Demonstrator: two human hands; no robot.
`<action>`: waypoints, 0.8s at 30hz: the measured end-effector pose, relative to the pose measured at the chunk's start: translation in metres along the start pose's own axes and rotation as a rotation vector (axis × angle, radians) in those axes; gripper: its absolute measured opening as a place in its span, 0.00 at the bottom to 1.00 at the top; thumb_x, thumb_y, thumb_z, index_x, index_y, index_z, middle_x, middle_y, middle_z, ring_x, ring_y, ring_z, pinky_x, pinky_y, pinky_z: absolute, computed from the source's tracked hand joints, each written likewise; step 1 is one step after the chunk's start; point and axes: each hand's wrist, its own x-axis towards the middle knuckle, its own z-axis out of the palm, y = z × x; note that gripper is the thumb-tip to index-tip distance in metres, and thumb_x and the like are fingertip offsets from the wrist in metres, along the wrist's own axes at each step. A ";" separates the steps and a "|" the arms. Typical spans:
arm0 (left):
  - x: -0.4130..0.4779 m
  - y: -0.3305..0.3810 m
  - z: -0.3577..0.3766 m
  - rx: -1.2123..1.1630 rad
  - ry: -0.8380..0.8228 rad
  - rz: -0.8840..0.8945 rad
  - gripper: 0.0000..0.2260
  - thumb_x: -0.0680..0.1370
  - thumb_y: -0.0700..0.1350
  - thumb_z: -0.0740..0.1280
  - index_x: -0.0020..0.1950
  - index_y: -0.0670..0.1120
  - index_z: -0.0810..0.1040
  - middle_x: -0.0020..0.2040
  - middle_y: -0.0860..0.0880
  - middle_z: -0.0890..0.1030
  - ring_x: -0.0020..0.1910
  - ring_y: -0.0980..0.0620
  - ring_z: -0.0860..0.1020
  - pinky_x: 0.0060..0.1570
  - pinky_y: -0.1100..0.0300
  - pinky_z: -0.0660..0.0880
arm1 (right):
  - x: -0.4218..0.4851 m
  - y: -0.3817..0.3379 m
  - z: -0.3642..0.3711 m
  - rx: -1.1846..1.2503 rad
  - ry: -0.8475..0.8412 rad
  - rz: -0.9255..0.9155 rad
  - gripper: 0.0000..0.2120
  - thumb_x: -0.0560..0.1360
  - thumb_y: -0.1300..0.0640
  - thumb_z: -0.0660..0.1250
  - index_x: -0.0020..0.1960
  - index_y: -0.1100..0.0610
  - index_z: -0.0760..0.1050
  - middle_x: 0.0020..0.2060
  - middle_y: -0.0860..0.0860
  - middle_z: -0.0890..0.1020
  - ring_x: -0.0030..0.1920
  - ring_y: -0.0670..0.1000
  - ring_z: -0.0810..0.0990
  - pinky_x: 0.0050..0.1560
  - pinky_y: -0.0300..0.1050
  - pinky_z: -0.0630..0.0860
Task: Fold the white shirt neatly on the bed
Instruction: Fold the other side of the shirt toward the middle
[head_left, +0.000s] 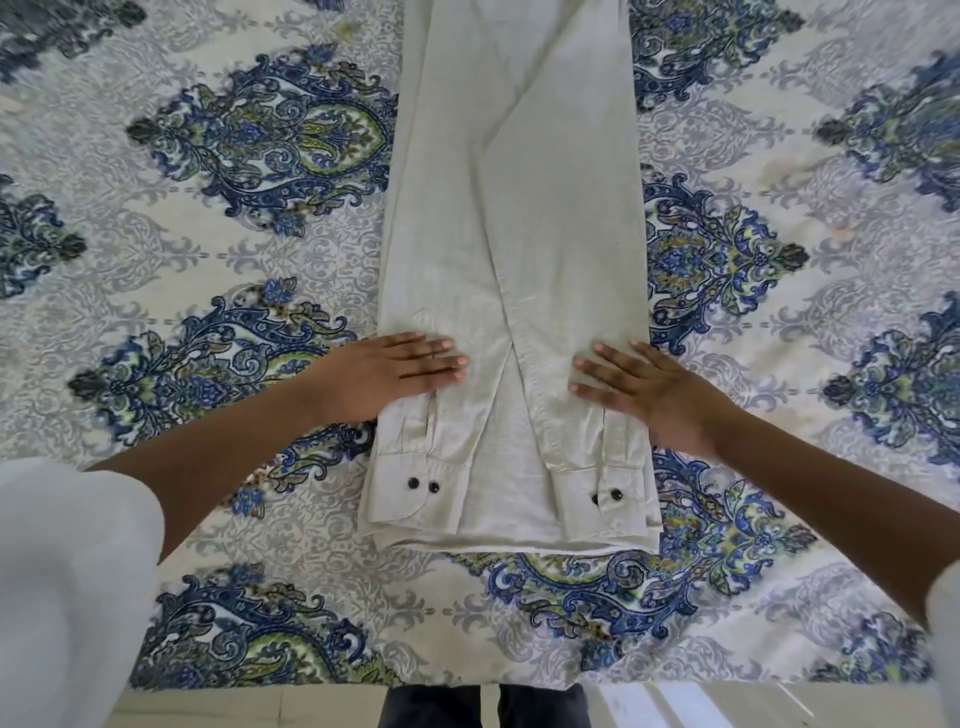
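Left hand (395, 371): flat, palm down, fingers straight and together, pointing to 3 o'clock; it presses the left edge of the white shirt (514, 208). The bare forearm comes in from 8 o'clock.
Right hand (644, 389): flat, palm down, fingers straight and slightly spread, pointing to 10 o'clock; it presses the shirt's right edge. The forearm comes in from 4 o'clock.
White shirt: a long narrow strip running from 12 to 6 o'clock down the middle of the bed, sleeves laid lengthwise on top.
Left cuff (410, 488): at 6 o'clock from the left hand, with two dark buttons.
Right cuff (602, 493): at 7 o'clock from the right hand, with two dark buttons.
Bedspread (208, 260): blue-green paisley, under the shirt.
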 end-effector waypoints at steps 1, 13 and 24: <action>0.005 0.001 -0.001 -0.130 -0.039 -0.067 0.33 0.75 0.34 0.57 0.76 0.53 0.51 0.75 0.54 0.58 0.76 0.55 0.54 0.73 0.62 0.49 | 0.005 0.001 -0.003 0.081 -0.040 0.015 0.46 0.56 0.73 0.67 0.72 0.51 0.65 0.72 0.52 0.65 0.72 0.57 0.63 0.72 0.56 0.58; 0.067 -0.069 -0.049 -1.914 -0.009 -1.317 0.13 0.80 0.49 0.59 0.50 0.43 0.78 0.41 0.47 0.85 0.37 0.50 0.84 0.34 0.55 0.81 | 0.068 0.076 -0.050 1.939 -0.046 1.170 0.07 0.75 0.53 0.66 0.51 0.53 0.75 0.51 0.50 0.82 0.52 0.52 0.80 0.61 0.55 0.73; 0.071 -0.092 -0.060 -1.820 0.439 -1.065 0.13 0.72 0.35 0.68 0.56 0.41 0.77 0.49 0.47 0.84 0.48 0.49 0.82 0.52 0.53 0.78 | 0.089 0.079 -0.068 1.927 0.386 1.241 0.25 0.60 0.47 0.76 0.53 0.58 0.78 0.53 0.55 0.82 0.49 0.54 0.83 0.54 0.57 0.78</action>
